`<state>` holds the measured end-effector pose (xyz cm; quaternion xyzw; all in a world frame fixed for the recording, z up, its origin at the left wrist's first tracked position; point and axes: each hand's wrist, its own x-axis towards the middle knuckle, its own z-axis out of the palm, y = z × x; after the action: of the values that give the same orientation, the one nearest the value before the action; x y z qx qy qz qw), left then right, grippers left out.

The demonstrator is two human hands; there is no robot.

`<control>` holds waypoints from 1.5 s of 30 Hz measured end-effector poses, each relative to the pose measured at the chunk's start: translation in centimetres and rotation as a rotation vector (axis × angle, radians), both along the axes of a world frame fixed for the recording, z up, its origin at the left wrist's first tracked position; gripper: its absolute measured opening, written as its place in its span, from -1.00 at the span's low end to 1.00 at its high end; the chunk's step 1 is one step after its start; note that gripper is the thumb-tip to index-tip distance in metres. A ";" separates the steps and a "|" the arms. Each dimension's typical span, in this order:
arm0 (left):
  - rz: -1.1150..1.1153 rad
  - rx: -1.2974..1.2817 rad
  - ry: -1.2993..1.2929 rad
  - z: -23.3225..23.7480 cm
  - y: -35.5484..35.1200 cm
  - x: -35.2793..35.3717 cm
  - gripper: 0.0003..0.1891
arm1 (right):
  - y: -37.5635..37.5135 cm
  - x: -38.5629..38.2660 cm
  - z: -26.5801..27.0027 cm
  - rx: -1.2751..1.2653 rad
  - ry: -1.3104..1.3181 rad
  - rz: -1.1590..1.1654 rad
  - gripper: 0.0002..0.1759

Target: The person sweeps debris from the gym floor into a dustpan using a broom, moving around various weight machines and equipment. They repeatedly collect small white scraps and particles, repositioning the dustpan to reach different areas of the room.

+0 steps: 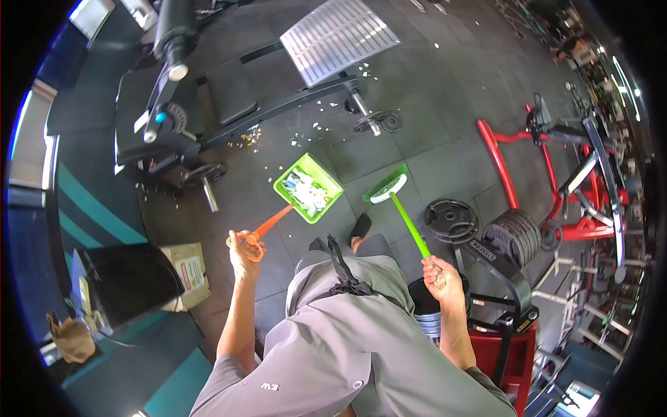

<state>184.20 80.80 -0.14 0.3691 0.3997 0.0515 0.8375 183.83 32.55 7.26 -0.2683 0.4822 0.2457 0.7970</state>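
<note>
My left hand (245,251) is closed round the orange handle of a green dustpan (331,181). White crumpled scraps (306,194) lie inside the pan, which is held out in front of me at the floor. In my right hand (442,278) I grip the bright green handle of a broom (412,226). Its head, with a white top and green bristles (386,182), is just right of the pan and apart from it. Small coloured bits of litter (251,135) are scattered on the dark floor beyond the pan.
A leg press machine with a ribbed metal footplate (340,40) stands ahead. To the right are a red-framed machine (497,160) and stacked weight plates (513,237). At left are a cardboard box (189,276), a black screen-like panel (129,281) and a brown paper bag (72,340).
</note>
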 end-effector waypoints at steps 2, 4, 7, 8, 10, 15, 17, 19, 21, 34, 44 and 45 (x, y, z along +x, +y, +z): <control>-0.076 0.002 0.017 0.8 -1.5 1.9 -0.51 | -0.4 0.3 -0.1 -0.008 -0.029 -0.057 -0.79; -0.145 0.003 0.023 1.6 -3.7 4.2 -0.51 | -1.3 0.8 -0.6 -0.003 -0.041 -0.130 -0.80; -0.248 -0.015 0.011 1.5 -7.9 7.9 -0.51 | -3.2 2.7 -1.3 -0.004 -0.046 -0.220 -0.83; -0.282 -0.022 0.006 1.1 -9.5 9.2 -0.51 | -4.0 3.4 -1.8 -0.018 -0.050 -0.239 -0.83; -0.346 -0.009 -0.015 1.3 -13.5 12.0 -0.51 | -6.0 5.1 -2.7 -0.097 -0.053 -0.253 -0.85; -0.433 -0.031 0.014 2.2 -24.0 20.2 -0.54 | -12.6 10.2 -3.3 -0.210 -0.073 -0.301 -0.85; -0.465 -0.028 0.022 2.7 -27.9 23.5 -0.54 | -15.5 12.2 -2.2 -0.218 -0.061 -0.317 -0.84; -0.487 -0.024 -0.016 3.3 -31.5 26.8 -0.55 | -18.3 13.4 -2.4 -0.201 -0.089 -0.331 -0.78; -0.516 -0.023 -0.043 3.6 -34.7 30.1 -0.55 | -20.6 14.4 -3.6 -0.235 -0.106 -0.291 -0.78; -0.622 -0.011 -0.109 1.5 -49.5 49.9 -0.55 | -32.5 25.1 -6.8 -0.706 0.131 -0.023 -0.81; -0.646 0.016 0.004 -2.4 -58.8 68.9 -0.54 | -48.8 48.8 -19.8 -0.581 0.129 -0.260 -0.65; -0.667 0.029 0.019 -2.1 -59.5 70.5 -0.54 | -49.4 51.0 -22.1 -0.549 0.183 -0.290 -0.65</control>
<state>254.67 21.28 -2.25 0.4919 0.2637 -0.2233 0.7991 234.81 -16.86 -14.81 -0.3786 0.6334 0.0135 0.6747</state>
